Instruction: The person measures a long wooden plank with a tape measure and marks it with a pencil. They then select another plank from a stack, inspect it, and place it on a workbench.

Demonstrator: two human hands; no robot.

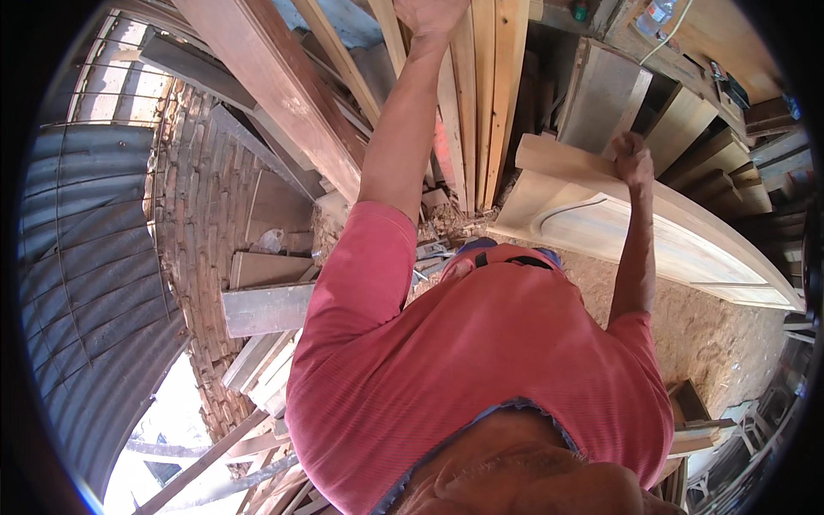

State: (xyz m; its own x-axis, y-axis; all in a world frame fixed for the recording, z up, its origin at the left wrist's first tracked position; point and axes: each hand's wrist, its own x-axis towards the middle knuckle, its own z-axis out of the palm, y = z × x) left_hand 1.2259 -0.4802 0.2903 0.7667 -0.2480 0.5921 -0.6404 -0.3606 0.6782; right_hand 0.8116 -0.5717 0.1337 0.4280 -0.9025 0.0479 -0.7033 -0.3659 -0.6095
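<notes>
My left hand (432, 15) reaches to the far edge of the view, beside the upper ends of several upright wooden planks (485, 94). Its fingers are cut off by the picture's edge, so what they touch is hidden. On the right, my right hand (632, 157) is closed over the top edge of a pale wooden door (592, 225). The door has a carved curved panel and stands tilted on its long side. A wide reddish-brown board (275, 86) leans to the left of my left arm.
A brick wall (193, 197) and corrugated metal sheets (94, 232) stand at the left. Board offcuts (268, 309) lie stacked near the wall. Dirt floor (687, 343) spreads below the door. A plastic bottle (657, 15) stands on a bench at the far right, above more leaning panels (601, 94).
</notes>
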